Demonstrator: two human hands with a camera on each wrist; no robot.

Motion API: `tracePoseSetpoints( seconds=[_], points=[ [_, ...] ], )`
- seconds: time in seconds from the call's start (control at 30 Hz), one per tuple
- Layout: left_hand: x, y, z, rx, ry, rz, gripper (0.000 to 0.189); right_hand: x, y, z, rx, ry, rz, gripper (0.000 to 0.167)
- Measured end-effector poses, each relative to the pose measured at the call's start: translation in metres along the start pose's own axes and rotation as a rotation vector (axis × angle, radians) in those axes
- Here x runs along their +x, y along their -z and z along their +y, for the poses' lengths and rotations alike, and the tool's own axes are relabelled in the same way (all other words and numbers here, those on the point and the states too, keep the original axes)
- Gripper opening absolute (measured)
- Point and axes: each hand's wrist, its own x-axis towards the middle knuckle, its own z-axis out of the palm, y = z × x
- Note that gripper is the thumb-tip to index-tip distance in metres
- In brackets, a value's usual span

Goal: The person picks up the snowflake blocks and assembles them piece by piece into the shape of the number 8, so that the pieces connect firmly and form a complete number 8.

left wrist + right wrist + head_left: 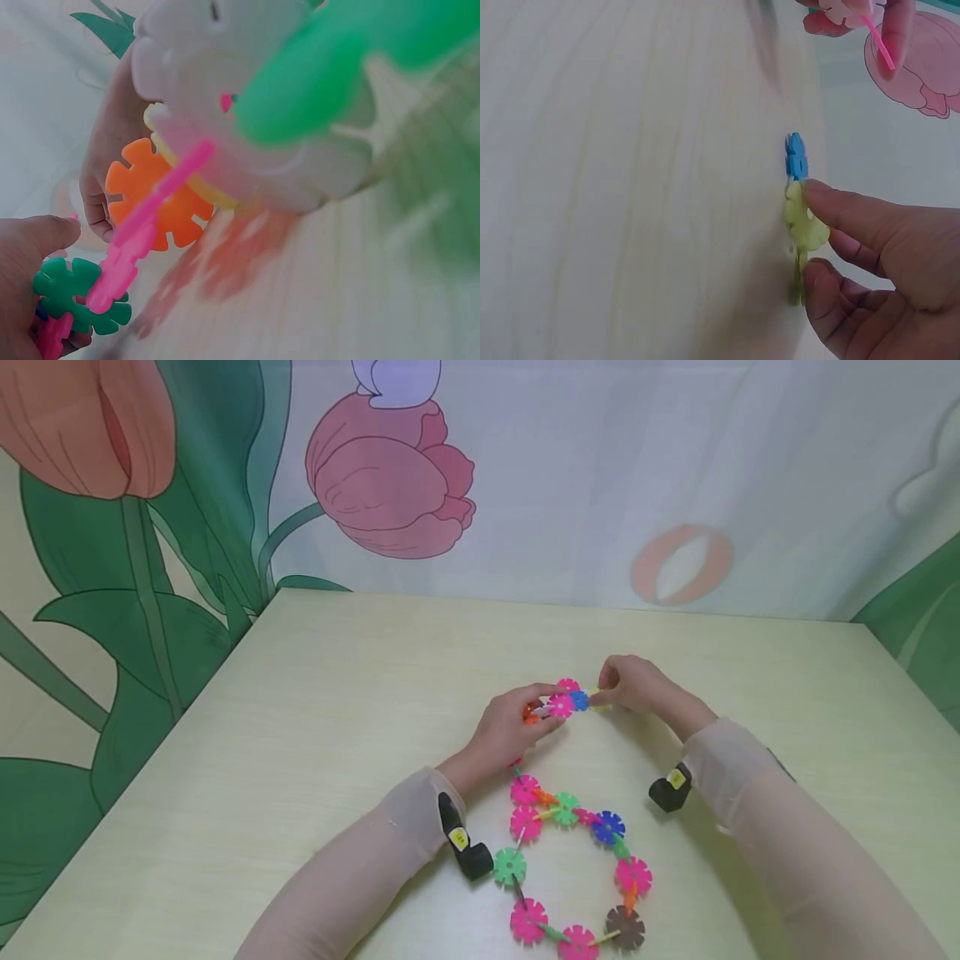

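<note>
My left hand (498, 731) grips one end of a string of slotted plastic flower discs, with pink discs (561, 705) at its fingertips. My right hand (637, 683) faces it, pinching a yellow flower disc (801, 214) between thumb and fingers. A blue flower disc (796, 157) is slotted to the yellow one, and a yellow-green piece extends from the other side. In the right wrist view, the blue disc stands apart from the left hand's pink piece. A green disc (56, 289) and a blurred white disc (187, 67) show up close in the left wrist view.
Below the hands, a loop of joined discs lies on the pale wooden table (300, 735), including a green disc (510, 866), a brown disc (626, 928) and several pink ones. A flower-printed curtain (540, 485) hangs behind the table's far edge.
</note>
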Motion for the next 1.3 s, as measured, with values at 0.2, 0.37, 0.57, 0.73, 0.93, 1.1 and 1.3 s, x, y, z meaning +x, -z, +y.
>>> tracePoseSetpoints(
  seconds=[0.2, 0.37, 0.57, 0.73, 0.93, 1.1, 1.3],
  points=[
    [0.000, -0.001, 0.001, 0.003, 0.012, -0.001, 0.044, -0.006, 0.001, 0.006, 0.089, 0.040, -0.023, 0.022],
    [0.000, 0.000, 0.001, -0.003, 0.022, -0.008, 0.044, -0.015, 0.002, 0.008, 0.184, 0.057, -0.013, 0.023],
    [-0.001, 0.000, 0.002, -0.002, 0.049, -0.014, 0.045, -0.031, 0.001, 0.005, 0.290, 0.072, 0.057, 0.022],
    [-0.001, 0.000, 0.002, 0.011, 0.063, -0.019, 0.045, -0.048, -0.001, -0.002, 0.332, 0.101, 0.108, 0.018],
    [-0.001, 0.000, 0.001, 0.004, 0.046, -0.027, 0.045, -0.061, -0.010, -0.008, 0.321, 0.175, 0.167, 0.012],
    [-0.002, 0.000, 0.001, 0.000, 0.018, -0.045, 0.046, -0.065, -0.019, -0.012, 0.264, 0.238, 0.219, 0.009],
    [-0.002, 0.000, 0.002, -0.009, 0.008, -0.064, 0.048, -0.068, -0.024, -0.017, 0.191, 0.265, 0.232, 0.007]
  ],
)
